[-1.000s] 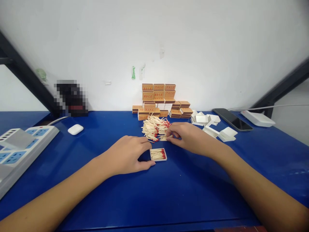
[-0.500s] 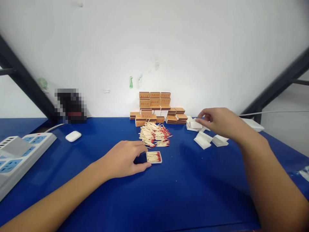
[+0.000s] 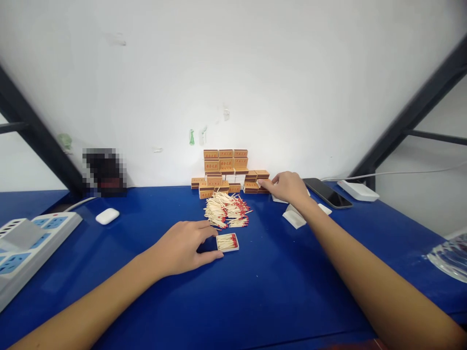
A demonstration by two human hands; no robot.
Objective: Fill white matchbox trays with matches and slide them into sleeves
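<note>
My left hand rests on the blue table, thumb and forefinger curled around the left side of a small white tray filled with red-tipped matches. Behind the tray lies a loose heap of matches. My right hand reaches far back, its fingers closed on the edge of an orange matchbox sleeve at the right end of the stacked orange matchboxes against the wall. White empty inner trays lie just under and beside that hand.
A black phone and a white adapter with its cable lie at the back right. A white earbud case and a grey power strip sit on the left. Clear plastic shows at the right edge.
My right hand left the match heap, passed over the white trays, then moved left to the orange boxes. My left hand stayed at the filled tray. The camera tilted upward.
</note>
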